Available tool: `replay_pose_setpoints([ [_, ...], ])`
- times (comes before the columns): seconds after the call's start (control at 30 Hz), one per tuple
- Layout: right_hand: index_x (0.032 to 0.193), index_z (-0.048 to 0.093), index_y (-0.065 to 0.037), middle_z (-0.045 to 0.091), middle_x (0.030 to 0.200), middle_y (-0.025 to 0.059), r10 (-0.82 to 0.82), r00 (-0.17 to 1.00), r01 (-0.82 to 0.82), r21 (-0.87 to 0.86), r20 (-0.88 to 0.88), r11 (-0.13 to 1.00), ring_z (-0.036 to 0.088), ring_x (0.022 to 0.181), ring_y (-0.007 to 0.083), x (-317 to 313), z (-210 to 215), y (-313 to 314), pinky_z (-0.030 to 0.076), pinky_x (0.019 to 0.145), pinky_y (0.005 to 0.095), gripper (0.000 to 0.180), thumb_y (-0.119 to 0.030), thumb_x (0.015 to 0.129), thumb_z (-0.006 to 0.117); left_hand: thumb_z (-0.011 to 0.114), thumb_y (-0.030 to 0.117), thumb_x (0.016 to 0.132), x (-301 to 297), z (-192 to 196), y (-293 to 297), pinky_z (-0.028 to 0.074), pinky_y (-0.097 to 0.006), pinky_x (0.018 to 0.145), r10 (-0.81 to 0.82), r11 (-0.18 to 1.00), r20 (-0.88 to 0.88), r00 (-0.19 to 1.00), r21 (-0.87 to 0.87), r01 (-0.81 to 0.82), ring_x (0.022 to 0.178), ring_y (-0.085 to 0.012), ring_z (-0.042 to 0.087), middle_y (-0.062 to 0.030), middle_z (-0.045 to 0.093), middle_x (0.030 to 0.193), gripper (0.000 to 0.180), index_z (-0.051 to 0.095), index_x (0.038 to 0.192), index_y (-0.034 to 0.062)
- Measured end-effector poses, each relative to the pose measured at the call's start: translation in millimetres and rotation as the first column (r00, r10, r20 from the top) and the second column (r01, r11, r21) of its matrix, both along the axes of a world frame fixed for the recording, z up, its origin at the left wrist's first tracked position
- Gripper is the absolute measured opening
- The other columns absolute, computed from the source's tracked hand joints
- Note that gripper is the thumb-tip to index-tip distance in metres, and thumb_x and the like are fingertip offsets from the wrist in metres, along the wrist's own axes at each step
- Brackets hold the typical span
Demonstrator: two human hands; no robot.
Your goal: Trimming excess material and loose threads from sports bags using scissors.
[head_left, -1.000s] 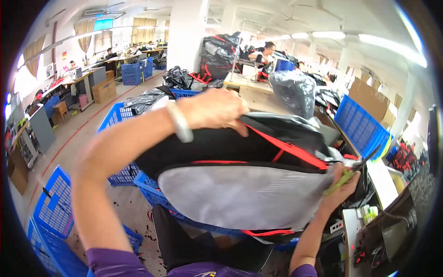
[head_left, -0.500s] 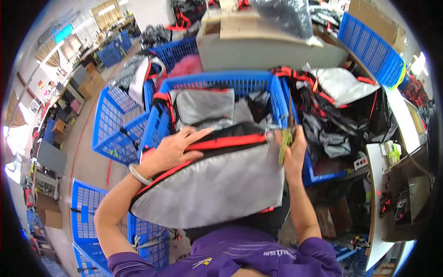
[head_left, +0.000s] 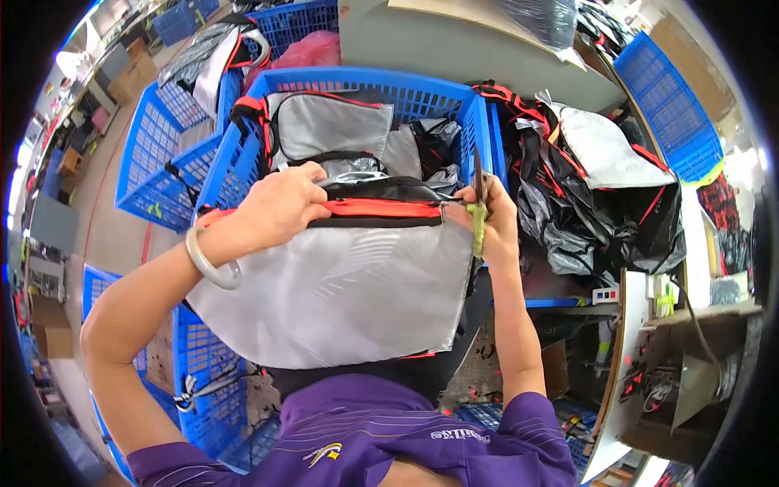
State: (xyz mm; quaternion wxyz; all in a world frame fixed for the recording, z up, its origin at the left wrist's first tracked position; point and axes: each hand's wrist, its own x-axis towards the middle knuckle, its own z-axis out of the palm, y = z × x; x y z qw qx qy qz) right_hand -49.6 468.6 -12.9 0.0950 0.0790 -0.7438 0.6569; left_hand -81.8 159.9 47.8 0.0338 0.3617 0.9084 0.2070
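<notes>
Left grip (head_left: 274,204) pinches the silver bag (head_left: 349,284); right grip (head_left: 501,221) encloses scissors (head_left: 479,230) (blades forward). A slip could nick it.

My bag piece (head_left: 284,300) is silver-grey with a paler, feather-like striped print (head_left: 361,260), a bright red-orange strip (head_left: 385,209) and black edging (head_left: 381,221). My scissors (head_left: 478,231) have yellow-green handles and dark blades. My bangle (head_left: 200,261) is milky white; my shirt (head_left: 357,398) is purple with thin pale lines. The crate (head_left: 357,77) before me is blue, the bundle (head_left: 312,50) beyond pinkish red.
</notes>
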Motion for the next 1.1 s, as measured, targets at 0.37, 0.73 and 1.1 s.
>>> replay_pose_setpoints([
  [0.37, 0.096, 0.052, -0.002, 0.05, 0.09, 0.0111, 0.274, 0.883, 0.154, 0.786, -0.382, 0.599, 0.053, 0.083, 0.0299, -37.7, 34.5, 59.2, 0.046, 0.071, 0.0379, 0.066, -0.043, 0.056, 0.085, 0.057, 0.024, 0.094, -1.6, -58.3, -7.3, 0.022, -0.025, 0.053, 0.228, 0.762, 0.639, 0.734, 0.352, -0.544, 0.061, -0.0023, 0.025, 0.0102, 0.029, 0.065, 0.04, 0.037, 0.063, 0.0105],
  [0.73, 0.085, 0.05, -0.003, 0.054, 0.092, 0.0068, 0.507, 0.846, 0.069, 0.977, -0.164, 0.2, 0.053, 0.088, 0.0262, -52.6, 71.9, 52.5, 0.046, 0.066, 0.0367, 0.062, -0.044, 0.051, 0.083, 0.057, 0.021, 0.092, -2.1, -59.5, -2.7, 0.021, -0.028, 0.051, 0.175, 0.724, 0.64, 0.748, 0.431, -0.538, 0.057, -0.0051, 0.024, 0.0064, 0.029, 0.058, 0.044, 0.033, 0.06, 0.004],
  [1.1, 0.075, 0.053, -0.004, 0.058, 0.076, 0.0077, 0.439, 0.885, 0.007, 0.948, -0.154, 0.318, 0.059, 0.07, 0.0271, -50.8, 60.4, 54.5, 0.047, 0.056, 0.037, 0.056, -0.043, 0.052, 0.085, 0.055, 0.02, 0.092, -2.7, -62.6, -13.9, 0.023, -0.024, 0.056, 0.119, 0.738, 0.732, 0.671, 0.387, -0.553, 0.063, -0.003, 0.028, 0.0091, 0.034, 0.065, 0.032, 0.046, 0.065, 0.0056],
])
